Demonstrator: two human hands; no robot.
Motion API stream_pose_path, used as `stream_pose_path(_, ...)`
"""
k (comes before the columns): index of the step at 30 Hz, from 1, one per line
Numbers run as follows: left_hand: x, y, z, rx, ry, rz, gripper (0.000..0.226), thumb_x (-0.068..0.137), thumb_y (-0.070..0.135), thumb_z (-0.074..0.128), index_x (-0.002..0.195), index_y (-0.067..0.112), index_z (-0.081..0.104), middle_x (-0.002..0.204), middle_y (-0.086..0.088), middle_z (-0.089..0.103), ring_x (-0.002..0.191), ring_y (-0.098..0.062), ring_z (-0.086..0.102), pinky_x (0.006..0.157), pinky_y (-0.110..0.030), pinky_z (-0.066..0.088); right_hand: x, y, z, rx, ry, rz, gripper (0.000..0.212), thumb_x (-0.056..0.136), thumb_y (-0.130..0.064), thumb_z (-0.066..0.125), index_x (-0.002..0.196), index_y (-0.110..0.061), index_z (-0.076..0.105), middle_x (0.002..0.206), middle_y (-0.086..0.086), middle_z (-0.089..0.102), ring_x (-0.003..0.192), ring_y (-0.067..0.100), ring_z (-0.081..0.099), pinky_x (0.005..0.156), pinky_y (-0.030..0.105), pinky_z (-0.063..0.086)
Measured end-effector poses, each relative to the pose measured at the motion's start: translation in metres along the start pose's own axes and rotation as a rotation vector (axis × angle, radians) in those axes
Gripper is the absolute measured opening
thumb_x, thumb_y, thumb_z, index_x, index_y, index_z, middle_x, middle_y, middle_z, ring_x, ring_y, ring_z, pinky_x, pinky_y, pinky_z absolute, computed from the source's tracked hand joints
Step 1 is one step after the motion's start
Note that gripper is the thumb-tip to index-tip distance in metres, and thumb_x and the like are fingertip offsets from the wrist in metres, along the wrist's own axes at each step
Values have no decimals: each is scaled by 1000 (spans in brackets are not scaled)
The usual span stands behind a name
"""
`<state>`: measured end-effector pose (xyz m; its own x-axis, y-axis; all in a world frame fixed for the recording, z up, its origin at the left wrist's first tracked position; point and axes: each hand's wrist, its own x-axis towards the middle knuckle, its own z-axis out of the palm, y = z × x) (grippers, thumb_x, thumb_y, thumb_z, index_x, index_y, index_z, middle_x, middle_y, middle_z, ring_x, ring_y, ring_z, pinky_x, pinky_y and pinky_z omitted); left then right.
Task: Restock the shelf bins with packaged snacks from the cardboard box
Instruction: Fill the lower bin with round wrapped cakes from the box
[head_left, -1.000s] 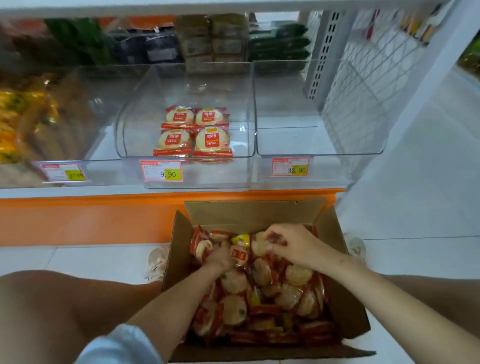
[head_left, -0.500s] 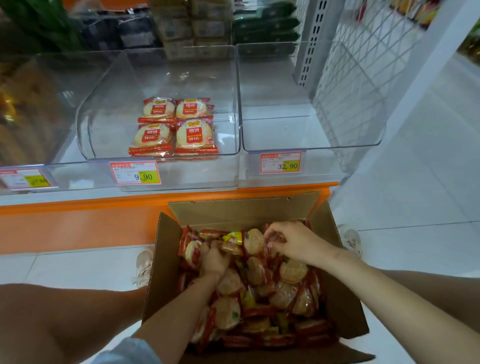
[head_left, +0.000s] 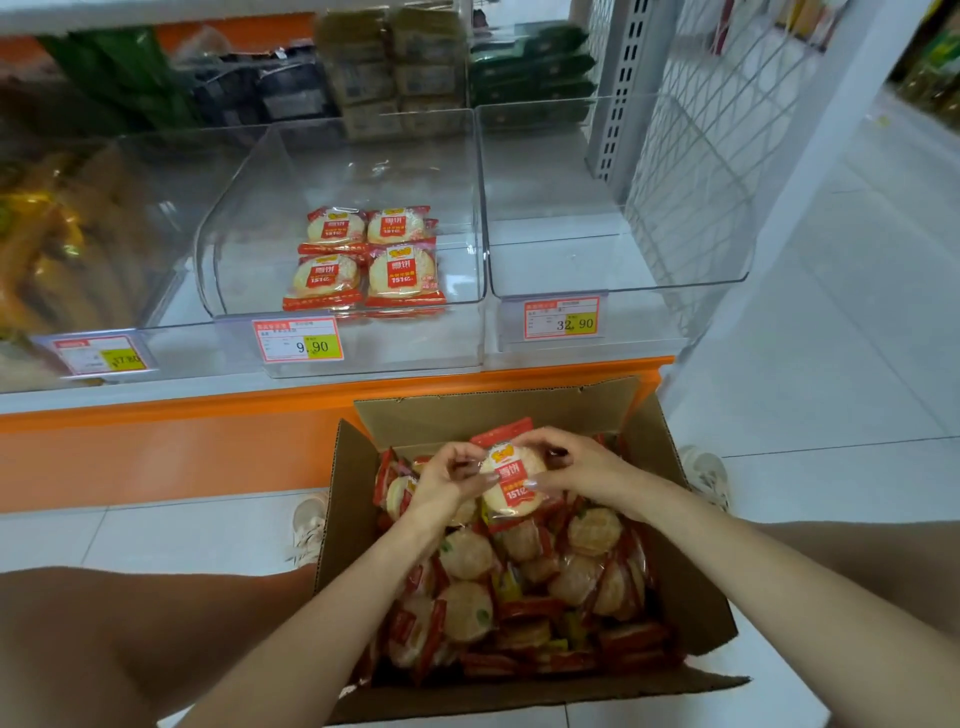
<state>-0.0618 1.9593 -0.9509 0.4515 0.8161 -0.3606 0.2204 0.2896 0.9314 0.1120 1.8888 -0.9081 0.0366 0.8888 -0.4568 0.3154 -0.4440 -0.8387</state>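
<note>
A snack packet (head_left: 511, 480) with a red label is held by both hands just above the far end of the cardboard box (head_left: 467, 415), which is set on the tiled floor (head_left: 156, 530). The packet's left edge is pinched by the curled fingers (head_left: 457, 457) of the left hand (head_left: 447, 480). Its upper right edge is gripped by the right hand (head_left: 582, 470), whose thumb is laid across the front. The box is filled with a loose heap of packets (head_left: 519, 597) of the same kind.

Beyond the box, on the shelf, a clear middle bin (head_left: 343, 171) is seen, and four packets (head_left: 363, 260) are laid flat in it in two rows. A price tag (head_left: 298, 340) reading 9.90 is fixed to its front. Beyond the box's right corner a second clear bin (head_left: 613, 208) is placed, tagged 32.90. A shoe (head_left: 306, 525) is seen just to the left of the box and another (head_left: 709, 475) just to its right.
</note>
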Motion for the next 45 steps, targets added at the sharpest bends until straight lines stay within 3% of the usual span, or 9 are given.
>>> stream_pose_path(4,-3,5,-1,-81,-69,-6,34,84,3,64,115,13,52,105,-4,58,96,-20,60,78,-33,54,-3,-2,4,157,11,10,37,81,4,66,101,-27,64,110,4,64,97,15,62,80,29,54)
stream_pose_path(7,8,-19,-17,209,172,-30,35,86,5,62,119,7,51,113,-12,56,108,-26,56,92,-38,49,-3,2,6,124,81,41,37,79,4,68,98,-27,65,111,5,63,97,16,63,74,27,56)
stream_pose_path(11,7,-61,-37,667,386,-301,52,89,18,57,137,15,38,128,-22,36,119,-40,41,101,-38,36,-2,9,1,97,126,33,38,79,5,67,96,-29,65,108,4,61,92,14,62,69,24,55)
stream_pose_path(18,20,-80,-30,799,356,-443,54,88,15,52,139,18,34,134,-21,22,120,-39,36,99,-38,36,2,12,-6,124,148,36,34,80,3,68,97,-27,64,109,4,61,89,12,62,62,19,50)
stream_pose_path(22,28,-80,-28,1000,398,-518,51,87,33,57,135,26,42,132,-15,28,121,-33,34,102,-35,31,6,10,-9,112,159,42,33,81,0,67,100,-27,64,112,2,61,95,12,61,68,21,51)
stream_pose_path(28,35,-97,-32,1126,337,-362,39,89,28,51,128,23,49,137,-13,36,118,-33,41,100,-37,34,5,10,-9,95,153,60,32,84,-1,66,105,-25,64,116,3,60,101,16,61,68,19,51)
stream_pose_path(35,35,-92,-32,1018,354,-124,53,95,32,48,144,24,30,145,-15,35,129,-34,39,104,-39,35,5,8,-10,64,148,61,29,86,-4,64,105,-26,63,118,1,58,104,15,59,65,15,47)
stream_pose_path(40,22,-58,-44,934,314,-65,22,90,29,56,104,12,59,103,-12,68,98,-31,64,74,-32,49,6,6,-11,3,200,61,25,87,-7,64,102,-27,63,122,1,56,104,16,59,78,24,52)
stream_pose_path(45,1,-9,-41,546,339,-13,26,80,13,71,68,22,51,85,-3,65,88,-24,63,79,-32,48,1,5,-5,-83,206,68,22,89,-13,62,108,-23,64,126,2,56,105,14,57,64,14,45)
